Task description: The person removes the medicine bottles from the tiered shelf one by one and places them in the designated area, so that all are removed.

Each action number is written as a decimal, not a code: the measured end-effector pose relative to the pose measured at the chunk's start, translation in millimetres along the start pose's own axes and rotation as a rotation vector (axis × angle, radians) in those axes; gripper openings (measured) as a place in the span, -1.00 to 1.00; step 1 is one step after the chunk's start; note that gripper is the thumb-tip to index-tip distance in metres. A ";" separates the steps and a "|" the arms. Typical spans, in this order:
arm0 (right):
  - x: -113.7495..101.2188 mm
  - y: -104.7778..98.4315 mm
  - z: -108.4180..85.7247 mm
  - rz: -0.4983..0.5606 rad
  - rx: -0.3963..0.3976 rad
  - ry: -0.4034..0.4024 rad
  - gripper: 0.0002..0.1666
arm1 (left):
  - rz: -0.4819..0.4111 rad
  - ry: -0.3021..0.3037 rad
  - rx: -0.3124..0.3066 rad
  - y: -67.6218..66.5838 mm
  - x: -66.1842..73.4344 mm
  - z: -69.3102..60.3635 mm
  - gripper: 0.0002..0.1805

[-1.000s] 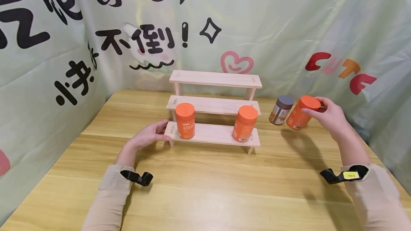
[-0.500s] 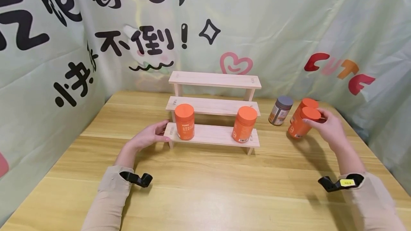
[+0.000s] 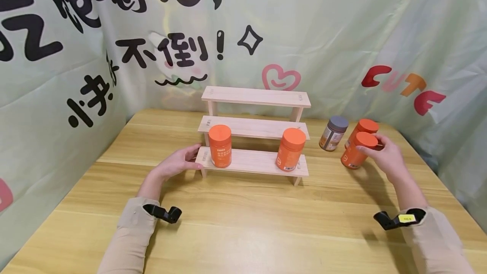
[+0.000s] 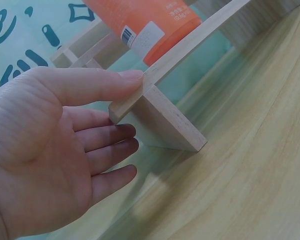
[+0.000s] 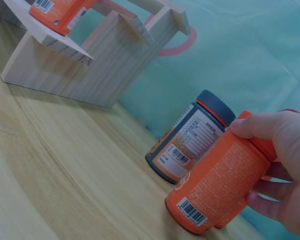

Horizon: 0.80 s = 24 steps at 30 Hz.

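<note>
My right hand (image 3: pixel 389 155) grips an orange jar (image 3: pixel 354 154) near its lid, at the right of the table; the right wrist view has the jar (image 5: pixel 220 182) between thumb and fingers. Another orange jar (image 3: pixel 366 126) stands just behind it, and a dark-lidded jar (image 3: pixel 332 135) is to its left. At the left end of the three-tier wooden rack, my left hand (image 3: pixel 176 164) holds the lowest shelf (image 3: pixel 251 160), thumb on top and fingers underneath. Two orange jars stand on that shelf, one at the left (image 3: pixel 220 150), one at the right (image 3: pixel 290 154).
The middle shelf (image 3: pixel 255 127) and top shelf (image 3: pixel 255 95) carry no jars. Wooden tabletop (image 3: pixel 243 223) extends in front of the rack. A printed cloth (image 3: pixel 327 33) hangs behind and along the sides.
My right hand has brought its orange jar down and toward the front, uncovering the other orange jar behind it. My left hand stays at the rack's left end.
</note>
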State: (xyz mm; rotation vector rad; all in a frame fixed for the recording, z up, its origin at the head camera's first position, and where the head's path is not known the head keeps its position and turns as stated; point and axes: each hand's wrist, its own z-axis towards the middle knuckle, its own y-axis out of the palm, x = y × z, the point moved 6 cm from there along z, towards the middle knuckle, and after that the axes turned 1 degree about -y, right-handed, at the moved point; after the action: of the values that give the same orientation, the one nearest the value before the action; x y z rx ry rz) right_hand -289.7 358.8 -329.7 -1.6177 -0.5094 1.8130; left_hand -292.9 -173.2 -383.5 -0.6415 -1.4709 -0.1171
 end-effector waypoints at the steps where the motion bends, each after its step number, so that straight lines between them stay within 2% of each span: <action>1: 0.7 0.0 0.1 0.002 -0.001 0.005 -0.15 | 0.005 0.000 0.001 0.0 -0.1 -0.1 -0.11; 6: 3.6 0.2 0.9 0.019 -0.012 0.007 -0.13 | 0.010 -0.005 0.002 -0.4 -0.9 -0.1 -0.10; 11: 6.3 -1.2 1.7 0.027 -0.022 -0.024 -0.13 | 0.006 -0.006 0.004 -1.0 -1.1 0.9 -0.09; 19: 6.6 -10.2 -0.9 0.168 -0.014 -0.009 -0.13 | 0.007 -0.007 -0.003 -0.6 -0.4 1.0 -0.10; 24: 0.2 -20.4 -2.2 0.196 0.023 -0.003 -0.19 | 0.000 -0.005 -0.006 -0.5 0.3 0.5 -0.10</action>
State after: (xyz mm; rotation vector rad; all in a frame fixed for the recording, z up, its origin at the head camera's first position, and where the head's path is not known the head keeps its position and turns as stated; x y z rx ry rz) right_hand -283.2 373.2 -316.6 -1.6997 -0.3388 1.9556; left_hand -293.6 -173.3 -383.1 -0.6467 -1.4756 -0.1197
